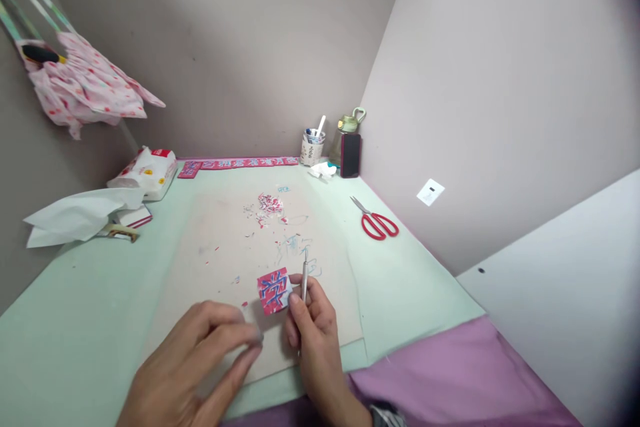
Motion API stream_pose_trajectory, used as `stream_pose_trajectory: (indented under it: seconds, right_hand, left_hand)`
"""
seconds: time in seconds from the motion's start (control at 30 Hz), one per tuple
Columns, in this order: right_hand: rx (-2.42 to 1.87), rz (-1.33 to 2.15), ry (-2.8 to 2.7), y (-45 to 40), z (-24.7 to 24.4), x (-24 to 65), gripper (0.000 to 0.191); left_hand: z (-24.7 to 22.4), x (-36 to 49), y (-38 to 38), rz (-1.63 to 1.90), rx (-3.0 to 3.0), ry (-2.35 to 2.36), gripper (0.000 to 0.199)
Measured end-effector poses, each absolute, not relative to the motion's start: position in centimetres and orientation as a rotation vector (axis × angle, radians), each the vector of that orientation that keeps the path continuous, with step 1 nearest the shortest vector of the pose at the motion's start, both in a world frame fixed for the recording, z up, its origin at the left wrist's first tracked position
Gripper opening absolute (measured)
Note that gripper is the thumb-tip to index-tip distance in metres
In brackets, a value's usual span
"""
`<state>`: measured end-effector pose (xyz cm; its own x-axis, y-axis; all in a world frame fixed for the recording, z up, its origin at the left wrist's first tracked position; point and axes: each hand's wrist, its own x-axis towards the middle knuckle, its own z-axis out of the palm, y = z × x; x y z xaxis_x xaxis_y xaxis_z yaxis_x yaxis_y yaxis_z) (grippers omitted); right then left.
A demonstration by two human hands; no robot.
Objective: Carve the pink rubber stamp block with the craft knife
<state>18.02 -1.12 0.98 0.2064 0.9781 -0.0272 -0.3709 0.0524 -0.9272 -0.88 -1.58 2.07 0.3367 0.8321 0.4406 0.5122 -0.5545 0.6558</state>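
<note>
Green desk [100, 293], cup [311, 149] holding pens, right hand [313, 327] gripping knife [305, 280]

The middle of the brown mat [220, 260] lies bare except for paper scraps [270, 205], leaving room between the hands and the back wall. To the right, red scissors [379, 222] lie near the wall. A cup [313, 145], phone [351, 155] and tissue pack [145, 172] crowd the far edge and left side.
</note>
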Motion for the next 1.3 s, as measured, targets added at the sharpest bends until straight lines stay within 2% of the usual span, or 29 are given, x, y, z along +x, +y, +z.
stream_pose_trajectory:
  seconds: [0.1, 0.23, 0.4, 0.57, 0.77, 1.07, 1.3]
  right_hand:
    - [-1.024, 1.219, -0.826, -1.2, 1.3, 18.0, 0.039]
    - [-1.052, 1.25, -0.876, -1.3, 1.7, 18.0, 0.04]
    - [-1.174, 1.199, -1.123, -1.8, 2.2, 19.1, 0.035]
    - [-1.274, 0.583, -1.582, -3.4, 2.1, 21.9, 0.028]
    - [-1.239, 0.145, -1.996, -6.1, 0.5, 24.2, 0.041]
    - [-1.302, 0.177, -2.157, -7.1, -0.3, 23.8, 0.039]
    - [-1.381, -0.025, -2.308, -7.2, -0.6, 23.6, 0.032]
  left_hand:
    - [4.0, 0.8, 0.3, 1.105, 2.308, 1.188, 0.021]
    - [3.3, 1.4, 1.3, 1.095, 2.318, 1.389, 0.045]
    - [1.6, 0.7, 1.1, 0.976, 2.346, 1.389, 0.041]
    - [0.4, 0.0, 0.5, 0.846, 2.348, 1.423, 0.047]
    - [0.0, 0.1, -0.1, 0.81, 2.301, 1.47, 0.046]
    - [0.4, 0.8, -0.2, 0.841, 2.308, 1.489, 0.038]
    - [0.7, 1.1, 0.0, 0.851, 2.345, 1.487, 0.031]
